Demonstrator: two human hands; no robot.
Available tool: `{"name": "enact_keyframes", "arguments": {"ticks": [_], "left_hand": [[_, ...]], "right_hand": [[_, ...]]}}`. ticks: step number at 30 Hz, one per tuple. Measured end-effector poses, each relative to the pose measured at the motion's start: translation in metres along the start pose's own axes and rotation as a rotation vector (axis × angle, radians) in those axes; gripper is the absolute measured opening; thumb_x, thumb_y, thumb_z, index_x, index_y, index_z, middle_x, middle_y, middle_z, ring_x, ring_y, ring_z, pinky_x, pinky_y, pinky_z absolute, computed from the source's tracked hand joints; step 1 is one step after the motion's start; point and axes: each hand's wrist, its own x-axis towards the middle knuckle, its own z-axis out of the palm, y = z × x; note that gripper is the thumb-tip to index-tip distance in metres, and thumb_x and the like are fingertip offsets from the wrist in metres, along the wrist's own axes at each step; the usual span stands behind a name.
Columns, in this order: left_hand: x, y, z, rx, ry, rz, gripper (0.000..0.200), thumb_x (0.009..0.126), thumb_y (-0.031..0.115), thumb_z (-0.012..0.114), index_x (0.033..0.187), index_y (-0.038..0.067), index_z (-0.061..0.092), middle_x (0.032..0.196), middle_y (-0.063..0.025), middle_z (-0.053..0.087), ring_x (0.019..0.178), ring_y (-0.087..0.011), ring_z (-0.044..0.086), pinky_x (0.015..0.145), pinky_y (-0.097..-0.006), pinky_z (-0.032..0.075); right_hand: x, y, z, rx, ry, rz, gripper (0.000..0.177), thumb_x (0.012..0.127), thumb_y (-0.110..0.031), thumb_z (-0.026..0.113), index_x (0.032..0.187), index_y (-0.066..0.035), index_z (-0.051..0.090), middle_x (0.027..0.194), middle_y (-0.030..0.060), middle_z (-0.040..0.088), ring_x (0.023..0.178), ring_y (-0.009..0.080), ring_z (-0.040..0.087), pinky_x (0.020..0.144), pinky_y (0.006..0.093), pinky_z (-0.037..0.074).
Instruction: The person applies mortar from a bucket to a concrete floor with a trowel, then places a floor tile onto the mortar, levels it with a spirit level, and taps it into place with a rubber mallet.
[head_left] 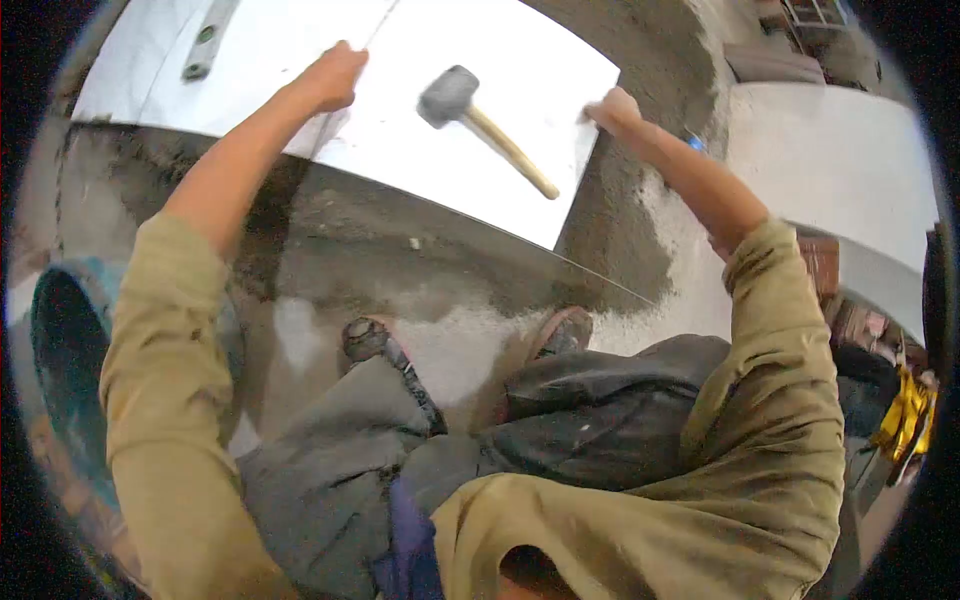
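Note:
A large glossy white tile [430, 180] lies on grey mortar in front of my feet. My left hand [335, 80] is closed at its left edge, on the seam with the neighbouring white tile [255, 75]; its fingertips are mostly hidden. At the opposite edge, near the far right corner, my right hand [615, 110] grips the tile with bent fingers, slightly blurred. Between both hands a rubber mallet [450, 97] rests on the tile, its dark grey head toward the left and its wooden handle pointing toward the near right.
A spirit level [205, 45] lies on the left tile. Wet mortar [400, 240] borders the tiles, with a thin string [605, 278] running across it. A green bucket [70, 350] stands at left. White slabs [825, 150] and a yellow item [905, 415] are at right.

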Motion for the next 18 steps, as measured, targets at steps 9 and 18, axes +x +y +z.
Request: {"name": "enact_keyframes", "arguments": {"ticks": [9, 18], "left_hand": [[-0.026, 0.030, 0.011, -0.045, 0.174, -0.145, 0.077, 0.070, 0.027, 0.080, 0.133, -0.006, 0.050, 0.121, -0.0336, 0.051, 0.111, -0.0454, 0.056, 0.097, -0.0459, 0.047], [-0.019, 0.030, 0.010, 0.072, 0.110, -0.174, 0.081, 0.074, 0.029, 0.081, 0.139, -0.005, 0.047, 0.120, -0.0336, 0.051, 0.110, -0.0444, 0.056, 0.096, -0.0455, 0.047]], "right_hand": [[-0.007, 0.020, 0.018, 0.191, 0.157, -0.052, 0.058, 0.073, -0.048, 0.079, 0.093, 0.007, 0.073, 0.093, 0.0251, 0.072, 0.090, 0.0398, 0.071, 0.080, 0.0443, 0.058], [-0.024, 0.018, 0.018, 0.426, 0.216, 0.073, 0.054, 0.073, -0.038, 0.085, 0.099, 0.006, 0.069, 0.100, 0.0249, 0.071, 0.097, 0.0363, 0.071, 0.080, 0.0429, 0.059]]}}
